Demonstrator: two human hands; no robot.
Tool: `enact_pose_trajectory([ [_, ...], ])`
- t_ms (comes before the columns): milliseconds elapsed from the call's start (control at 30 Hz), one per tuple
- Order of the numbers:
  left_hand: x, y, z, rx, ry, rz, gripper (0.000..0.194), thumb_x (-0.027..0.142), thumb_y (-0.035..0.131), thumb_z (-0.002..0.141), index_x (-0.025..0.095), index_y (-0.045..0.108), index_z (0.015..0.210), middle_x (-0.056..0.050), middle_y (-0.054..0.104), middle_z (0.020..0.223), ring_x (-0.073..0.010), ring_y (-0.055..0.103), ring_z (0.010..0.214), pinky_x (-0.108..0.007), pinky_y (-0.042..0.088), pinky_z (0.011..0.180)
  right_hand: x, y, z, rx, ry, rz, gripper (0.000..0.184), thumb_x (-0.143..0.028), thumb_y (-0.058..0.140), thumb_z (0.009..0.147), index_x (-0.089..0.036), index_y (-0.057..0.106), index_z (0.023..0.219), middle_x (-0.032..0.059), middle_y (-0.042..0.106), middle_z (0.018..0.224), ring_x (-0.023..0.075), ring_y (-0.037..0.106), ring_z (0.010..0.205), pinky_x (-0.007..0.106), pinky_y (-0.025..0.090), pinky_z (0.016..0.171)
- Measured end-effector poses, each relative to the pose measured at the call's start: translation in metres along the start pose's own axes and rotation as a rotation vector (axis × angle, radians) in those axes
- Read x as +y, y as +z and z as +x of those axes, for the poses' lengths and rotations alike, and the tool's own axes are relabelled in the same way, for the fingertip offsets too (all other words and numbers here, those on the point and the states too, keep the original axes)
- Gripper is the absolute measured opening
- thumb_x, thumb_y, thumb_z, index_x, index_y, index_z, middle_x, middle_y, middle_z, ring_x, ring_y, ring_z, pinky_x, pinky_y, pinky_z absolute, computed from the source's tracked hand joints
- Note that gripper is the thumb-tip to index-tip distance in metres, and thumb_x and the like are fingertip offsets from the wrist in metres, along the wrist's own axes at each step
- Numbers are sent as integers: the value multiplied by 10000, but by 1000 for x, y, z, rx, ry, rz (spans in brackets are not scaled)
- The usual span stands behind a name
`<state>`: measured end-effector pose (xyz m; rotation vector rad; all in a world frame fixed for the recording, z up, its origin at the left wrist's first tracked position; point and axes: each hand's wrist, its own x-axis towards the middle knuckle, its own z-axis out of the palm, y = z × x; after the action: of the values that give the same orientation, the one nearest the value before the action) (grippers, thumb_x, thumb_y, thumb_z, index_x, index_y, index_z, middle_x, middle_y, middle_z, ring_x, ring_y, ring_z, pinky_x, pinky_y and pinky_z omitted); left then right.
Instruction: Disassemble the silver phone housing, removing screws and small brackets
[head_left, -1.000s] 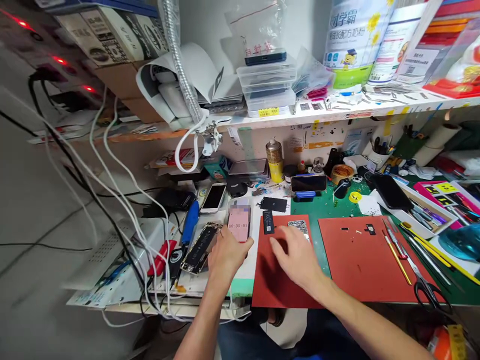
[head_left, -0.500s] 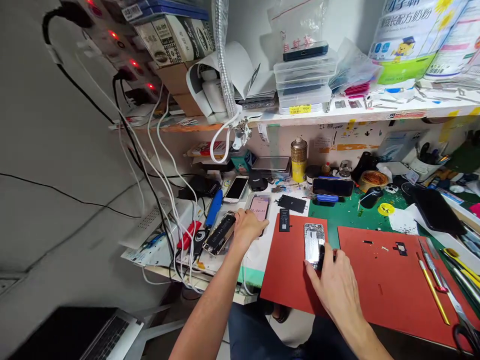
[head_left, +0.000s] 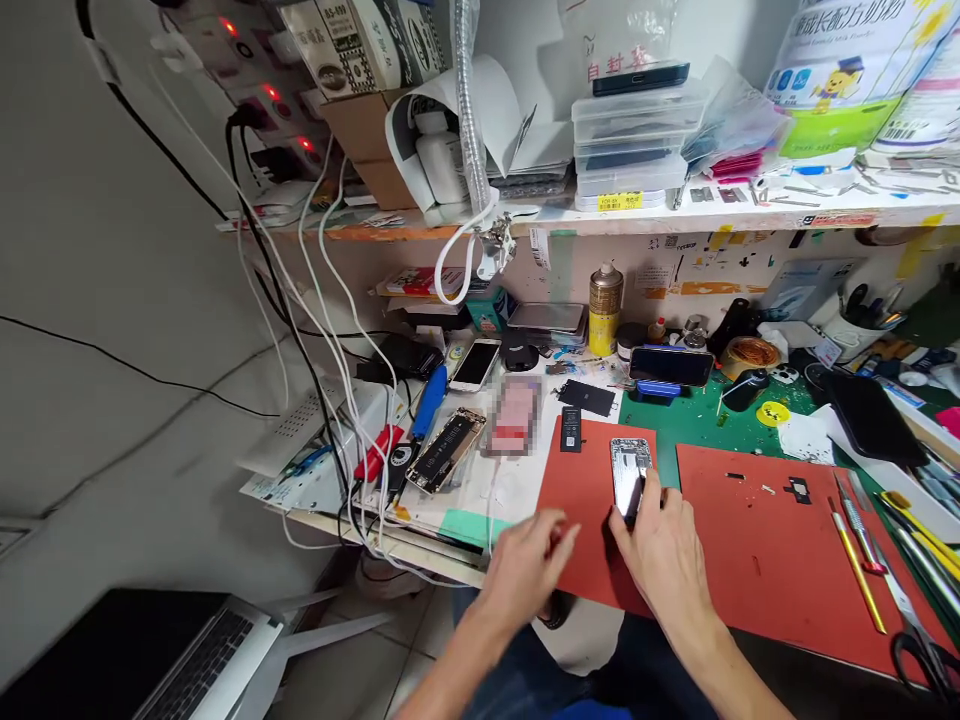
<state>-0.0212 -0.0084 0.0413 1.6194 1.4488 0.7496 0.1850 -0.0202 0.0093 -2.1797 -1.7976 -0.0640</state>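
Observation:
My right hand (head_left: 664, 555) rests on the left red mat (head_left: 585, 490), fingers closed on the near end of an opened silver phone housing (head_left: 628, 470). My left hand (head_left: 525, 565) hovers, blurred, over the mat's near left corner with fingers loosely spread and nothing in them. A small black battery (head_left: 571, 429) lies at the mat's far left. To the left, on the white pad, lie a pink-screened phone (head_left: 514, 414) and an opened phone with its parts showing (head_left: 447, 449).
A second red mat (head_left: 787, 560) lies to the right with small parts, tweezers and yellow tools (head_left: 855, 550). A dark phone (head_left: 671, 366) stands on a blue stand behind. White cables (head_left: 330, 330) hang at the left. A shelf (head_left: 675, 215) of boxes runs above. A laptop (head_left: 127, 650) sits low left.
My left hand left the pink-screened phone and came back to the near left corner of the red mat. My right hand stays on the silver housing. The view tilted slightly.

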Motion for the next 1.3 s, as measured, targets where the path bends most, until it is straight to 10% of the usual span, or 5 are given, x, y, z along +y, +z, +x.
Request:
enact_pose_trajectory([
  [333,17,79,-22,-105,-272,-906,549,642,670,979,190,769,1274,-140,810,1207,-283,774,1079,-398,611,968,-6,-34,-53,23,30,339,751,-491,683,952,-116,449,1559,229,728,1235,391,699,1093,509,608,854],
  [733,70,67,-26,-267,-412,-1332,390,476,641,1046,174,736,1273,-159,772,1332,-318,783,1086,-462,669,868,37,-58,-75,-410,544,1658,435,-573,764,949,-195,788,1163,80,797,900,193,703,679,324,563,584],
  [933,73,78,-20,-246,-443,-1279,412,462,631,1054,146,740,1295,-168,779,1313,-316,750,1195,-400,653,906,41,-59,-73,-405,603,1701,402,-580,761,951,-190,757,1046,83,800,883,210,739,731,323,568,622],
  [1133,79,88,-20,-283,-383,-1223,376,321,797,923,191,716,1267,-166,749,1371,-178,723,692,-305,587,543,49,-59,-68,-413,525,1566,372,-551,713,1003,-194,734,1103,44,790,821,171,705,668,326,575,698],
  [1300,76,98,-20,-222,-339,-1141,485,200,870,840,218,694,1291,-143,779,1325,-263,794,1009,-291,627,718,55,-59,-69,-250,389,1294,295,-454,679,1038,-214,732,1201,88,808,1025,205,764,831,330,621,748],
])
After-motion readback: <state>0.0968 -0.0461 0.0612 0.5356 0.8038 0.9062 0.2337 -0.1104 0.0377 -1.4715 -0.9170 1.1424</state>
